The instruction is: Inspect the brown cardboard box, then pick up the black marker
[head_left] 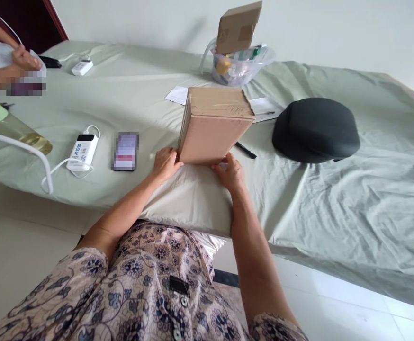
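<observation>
Head view: the left hand (166,163) and right hand (232,174) grasp an upright cardboard box (214,135) near its base; how firmly, I cannot tell.

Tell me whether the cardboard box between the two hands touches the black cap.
Apart. The head view shows pale green cloth in the gap between the cardboard box and the black cap.
</observation>
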{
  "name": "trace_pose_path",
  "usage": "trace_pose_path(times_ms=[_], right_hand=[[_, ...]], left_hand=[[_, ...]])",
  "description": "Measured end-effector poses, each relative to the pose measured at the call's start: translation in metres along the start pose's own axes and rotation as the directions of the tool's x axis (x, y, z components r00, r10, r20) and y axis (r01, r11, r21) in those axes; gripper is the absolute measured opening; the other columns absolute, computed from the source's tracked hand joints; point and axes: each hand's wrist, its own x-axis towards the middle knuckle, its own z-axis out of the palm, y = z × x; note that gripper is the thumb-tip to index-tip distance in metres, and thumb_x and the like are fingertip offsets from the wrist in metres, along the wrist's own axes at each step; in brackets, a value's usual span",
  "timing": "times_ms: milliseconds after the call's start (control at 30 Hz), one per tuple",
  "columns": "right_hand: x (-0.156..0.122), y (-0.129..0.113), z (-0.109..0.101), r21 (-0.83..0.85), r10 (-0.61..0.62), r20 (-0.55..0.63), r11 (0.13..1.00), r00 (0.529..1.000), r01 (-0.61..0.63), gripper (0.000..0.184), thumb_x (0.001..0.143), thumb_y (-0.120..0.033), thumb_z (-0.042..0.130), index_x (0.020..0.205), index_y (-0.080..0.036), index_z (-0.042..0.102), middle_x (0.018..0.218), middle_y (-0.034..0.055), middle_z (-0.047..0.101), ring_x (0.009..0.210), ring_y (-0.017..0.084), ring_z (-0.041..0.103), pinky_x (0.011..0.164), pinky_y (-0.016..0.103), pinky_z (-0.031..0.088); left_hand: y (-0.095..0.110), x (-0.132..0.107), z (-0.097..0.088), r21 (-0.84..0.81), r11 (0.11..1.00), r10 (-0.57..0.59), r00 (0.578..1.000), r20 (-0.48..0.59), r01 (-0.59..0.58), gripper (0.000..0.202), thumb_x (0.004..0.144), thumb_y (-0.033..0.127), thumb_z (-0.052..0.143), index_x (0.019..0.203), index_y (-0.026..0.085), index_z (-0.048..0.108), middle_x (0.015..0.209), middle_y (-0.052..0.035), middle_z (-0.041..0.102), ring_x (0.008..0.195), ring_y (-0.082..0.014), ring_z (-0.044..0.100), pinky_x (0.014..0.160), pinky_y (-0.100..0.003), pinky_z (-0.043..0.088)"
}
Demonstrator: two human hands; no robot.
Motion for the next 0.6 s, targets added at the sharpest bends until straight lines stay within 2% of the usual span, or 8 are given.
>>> trace_pose_path(times_ms=[133, 233, 333, 433, 600], right_hand=[[-0.001, 0.0, 0.003, -0.041, -0.008, -0.01, 0.999, 1.0, 0.008, 0.046, 0.078, -0.056, 0.068, 0.11, -0.025, 0.062, 0.094, 0.0068, 0.073, 0.09, 0.029, 0.067, 0.086, 0.05, 0.053], [-0.003, -0.007, 0.01, -0.003, -0.034, -0.05, 0.999, 0.998, 0.034, 0.058, 0.077, -0.063, 0.068, 0.118, -0.023, 0.059, 0.095, 0.0072, 0.07, 0.09, 0.028, 0.066, 0.086, 0.048, 0.053], [-0.009, -0.023, 0.02, -0.041, -0.03, -0.163, 0.999, 0.986, 0.024, 0.079, 0.071, -0.071, 0.074, 0.128, -0.02, 0.053, 0.107, 0.0115, 0.066, 0.098, 0.03, 0.064, 0.088, 0.049, 0.053], [-0.016, -0.04, 0.028, -0.125, -0.003, -0.236, 0.992, 0.972, -0.028, 0.093, 0.068, -0.077, 0.075, 0.134, -0.018, 0.048, 0.114, 0.0157, 0.062, 0.106, 0.034, 0.061, 0.091, 0.053, 0.051], [-0.02, -0.048, 0.033, -0.142, 0.032, -0.242, 0.987, 0.97, -0.068, 0.089, 0.071, -0.078, 0.073, 0.132, -0.018, 0.046, 0.113, 0.015, 0.059, 0.108, 0.035, 0.059, 0.095, 0.057, 0.048]], left_hand=[[0.0, 0.0, 0.002, 0.02, 0.999, 0.031, 0.999, 0.012, -0.031, 0.02, 0.091, 0.028, 0.072, 0.105, 0.017, 0.063, 0.114, -0.0161, 0.071, 0.117, -0.0353, 0.063, 0.098, -0.047, 0.049], [0.002, -0.001, 0.004, 0.006, 0.999, 0.046, 0.999, -0.015, -0.045, 0.02, 0.092, 0.029, 0.071, 0.104, 0.016, 0.062, 0.117, -0.017, 0.069, 0.117, -0.0341, 0.064, 0.1, -0.046, 0.05], [0.006, -0.001, 0.006, -0.046, 0.998, 0.037, 0.994, -0.101, -0.042, 0.034, 0.088, 0.04, 0.077, 0.104, 0.016, 0.06, 0.116, -0.0181, 0.069, 0.114, -0.0344, 0.065, 0.1, -0.046, 0.051], [0.01, -0.002, 0.009, -0.074, 0.997, -0.011, 0.982, -0.188, -0.003, 0.051, 0.081, 0.056, 0.081, 0.103, 0.016, 0.058, 0.107, -0.0174, 0.069, 0.108, -0.0358, 0.067, 0.094, -0.046, 0.053], [0.01, -0.004, 0.011, -0.098, 0.995, -0.055, 0.97, -0.235, 0.033, 0.054, 0.081, 0.064, 0.078, 0.101, 0.018, 0.058, 0.104, -0.0147, 0.069, 0.104, -0.0331, 0.069, 0.089, -0.041, 0.054]])
